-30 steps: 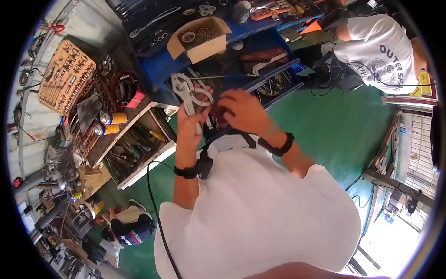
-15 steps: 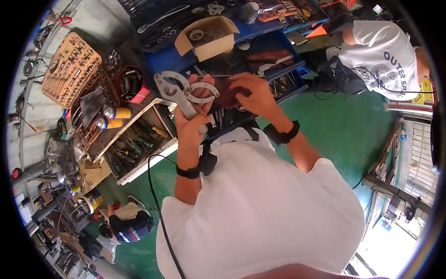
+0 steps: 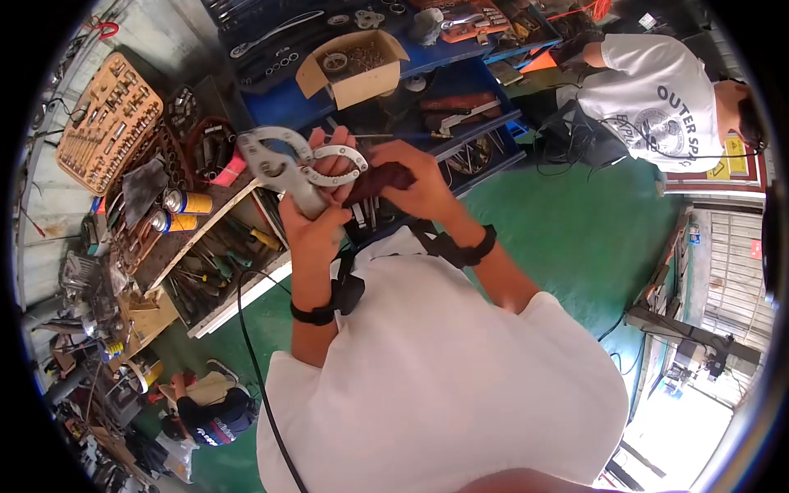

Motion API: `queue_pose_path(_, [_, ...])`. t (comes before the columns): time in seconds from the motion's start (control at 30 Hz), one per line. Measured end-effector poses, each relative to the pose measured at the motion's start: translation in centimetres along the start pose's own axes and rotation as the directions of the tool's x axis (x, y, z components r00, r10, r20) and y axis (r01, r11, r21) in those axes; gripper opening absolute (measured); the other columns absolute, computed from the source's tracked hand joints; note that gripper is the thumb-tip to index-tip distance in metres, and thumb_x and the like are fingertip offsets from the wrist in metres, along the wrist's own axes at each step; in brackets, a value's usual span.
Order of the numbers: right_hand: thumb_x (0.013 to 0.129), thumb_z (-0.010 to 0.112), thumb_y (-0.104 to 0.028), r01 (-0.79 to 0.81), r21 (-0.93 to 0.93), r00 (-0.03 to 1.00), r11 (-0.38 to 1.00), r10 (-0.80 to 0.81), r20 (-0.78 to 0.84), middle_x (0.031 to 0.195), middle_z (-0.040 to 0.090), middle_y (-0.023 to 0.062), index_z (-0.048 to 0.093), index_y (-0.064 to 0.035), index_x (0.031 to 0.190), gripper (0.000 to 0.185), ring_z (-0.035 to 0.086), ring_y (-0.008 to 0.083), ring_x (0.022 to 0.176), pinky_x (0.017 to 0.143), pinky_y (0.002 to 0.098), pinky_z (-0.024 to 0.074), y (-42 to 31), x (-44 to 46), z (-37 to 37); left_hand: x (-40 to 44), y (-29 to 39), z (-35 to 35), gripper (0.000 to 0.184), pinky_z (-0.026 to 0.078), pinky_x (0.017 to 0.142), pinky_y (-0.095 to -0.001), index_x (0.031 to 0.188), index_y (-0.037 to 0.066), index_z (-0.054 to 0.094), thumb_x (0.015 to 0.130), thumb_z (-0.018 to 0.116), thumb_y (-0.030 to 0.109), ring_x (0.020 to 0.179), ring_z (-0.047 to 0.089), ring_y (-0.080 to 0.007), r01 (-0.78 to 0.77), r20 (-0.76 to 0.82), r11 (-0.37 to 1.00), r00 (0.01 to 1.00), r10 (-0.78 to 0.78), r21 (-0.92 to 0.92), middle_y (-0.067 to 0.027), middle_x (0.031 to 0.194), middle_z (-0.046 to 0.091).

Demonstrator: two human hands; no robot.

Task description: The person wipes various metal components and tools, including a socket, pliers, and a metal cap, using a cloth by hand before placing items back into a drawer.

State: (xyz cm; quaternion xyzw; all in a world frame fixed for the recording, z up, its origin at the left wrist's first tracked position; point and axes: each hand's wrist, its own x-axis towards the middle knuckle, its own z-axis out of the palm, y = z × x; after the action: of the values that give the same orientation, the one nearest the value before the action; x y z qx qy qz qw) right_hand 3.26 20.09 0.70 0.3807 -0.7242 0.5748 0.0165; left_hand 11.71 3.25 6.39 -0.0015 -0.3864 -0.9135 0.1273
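L hand w/ chain pliers, R hand w/ cloth

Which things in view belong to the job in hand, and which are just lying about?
In the job:
- large silver gripping tool, in the left hand
- dark red cloth, in the right hand

Lying about, as far as this view shows:
- cardboard box of small metal parts
- open socket case
- spray cans
- yellow-handled tool

"OUTER SPA", perhaps "EXPL", on white shirt
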Motion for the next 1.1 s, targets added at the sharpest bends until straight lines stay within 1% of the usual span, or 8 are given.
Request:
queue_pose_path(0.17, [0.068, 0.065, 0.003, -0.237, 0.471, 0.961, 0.85, 0.276, -0.015, 0.109, 0.063, 0.0103, 0.057, -0.0012, 0.111, 0.044, 0.06, 0.0211, 0.105, 0.093, 0.0308, 0.0456, -1.4, -1.5, -0.8, -0.2, 0.0, -1.2, 0.086, 0.029, 0.114, -0.0451, 0.142, -0.008, 0.03, 0.059, 0.047, -0.017, 0.137, 0.037, -0.0375, -0.031, 0.128, 0.996, 0.992, 0.02, 0.086, -0.0263, 0.144, 0.04])
queue_pose_path(0.43, [0.069, 0.059, 0.01, -0.275, 0.245, 0.923, 0.93, 0.327, -0.202, 0.114, 0.056, 0.0103, 0.047, -0.0023, 0.116, 0.049, 0.056, 0.0192, 0.11, 0.098, 0.0327, 0.0429, -5.5, -1.5, -3.8, -0.1, -1.3, -2.4, 0.076, 0.029, 0.112, -0.0373, 0.14, -0.004, 0.037, 0.065, 0.045, -0.014, 0.132, 0.045, -0.0292, -0.007, 0.426, 0.843, 0.865, -0.264, 0.538, -0.0187, 0.141, 0.046])
queue_pose_path(0.5, [0.069, 0.061, 0.009, -0.203, 0.456, 0.908, 0.866, 0.341, -0.243, 0.119, 0.055, 0.013, 0.044, -0.0025, 0.117, 0.051, 0.056, 0.0208, 0.112, 0.098, 0.0332, 0.0437, -7.7, -0.7, -4.0, 0.0, -1.3, -2.3, 0.079, 0.032, 0.109, -0.0331, 0.143, 0.001, 0.039, 0.066, 0.041, -0.016, 0.126, 0.049, -0.0334, -0.263, 0.425, 0.485, 0.866, -0.263, 0.834, -0.0184, 0.133, 0.053])
queue_pose_path(0.77, [0.067, 0.067, 0.005, -0.145, 0.28, 0.957, 0.949, 0.207, -0.203, 0.123, 0.054, 0.0122, 0.045, -0.0038, 0.124, 0.062, 0.054, 0.0187, 0.112, 0.098, 0.0315, 0.0426, -6.8, -2.3, -3.6, -0.8, -2.9, -4.5, 0.056, 0.047, 0.075, -0.0351, 0.12, 0.0, 0.058, 0.065, 0.055, -0.009, 0.085, 0.058, -0.0394, 0.058, 0.239, 0.426, 0.756, -0.609, 0.903, -0.0213, 0.103, 0.063])
queue_pose_path(0.8, [0.066, 0.069, 0.003, -0.251, 0.203, 0.95, 0.947, 0.281, -0.138, 0.121, 0.056, 0.0111, 0.048, -0.0045, 0.122, 0.061, 0.055, 0.0182, 0.11, 0.096, 0.0309, 0.0437, -6.9, -3.0, -3.9, -2.1, -3.8, -6.1, 0.046, 0.046, 0.067, -0.0307, 0.108, -0.003, 0.061, 0.063, 0.056, -0.01, 0.078, 0.061, -0.033, -0.21, 0.374, 0.416, 0.852, -0.367, 0.885, -0.0192, 0.104, 0.064])
queue_pose_path(0.97, [0.062, 0.075, -0.001, -0.256, -0.014, 0.95, 0.966, 0.255, 0.18, 0.111, 0.061, 0.0089, 0.056, -0.0064, 0.115, 0.056, 0.061, 0.0166, 0.1, 0.087, 0.0298, 0.0486, -9.3, -4.9, -4.8, -0.5, -2.9, -6.6, 0.054, 0.056, 0.077, -0.0319, 0.112, -0.008, 0.059, 0.059, 0.048, -0.016, 0.101, 0.065, -0.0276, 0.324, 0.254, 0.81, 0.835, -0.488, 0.489, -0.0169, 0.118, 0.064])
queue_pose_path(1.03, [0.064, 0.074, 0.0, -0.278, -0.026, 0.954, 0.96, 0.28, 0.112, 0.112, 0.06, 0.0082, 0.055, -0.0056, 0.116, 0.056, 0.06, 0.0157, 0.101, 0.089, 0.0291, 0.0472, -9.4, -5.0, -4.7, -0.1, -2.4, -6.4, 0.058, 0.057, 0.083, -0.0373, 0.112, -0.011, 0.058, 0.056, 0.047, -0.017, 0.107, 0.063, -0.0334, 0.289, 0.169, 0.901, 0.919, -0.356, 0.323, -0.0194, 0.119, 0.061])
queue_pose_path(1.1, [0.068, 0.071, 0.0, -0.279, 0.159, 0.878, 0.947, 0.319, -0.356, 0.112, 0.058, 0.0073, 0.054, -0.0041, 0.119, 0.054, 0.057, 0.0148, 0.101, 0.09, 0.0284, 0.0451, -8.4, -4.7, -4.3, -0.6, -3.1, -7.5, 0.059, 0.058, 0.081, -0.0384, 0.112, -0.013, 0.057, 0.054, 0.047, -0.017, 0.105, 0.064, -0.0329, 0.233, 0.211, 0.925, 0.93, -0.302, 0.299, -0.0211, 0.118, 0.061])
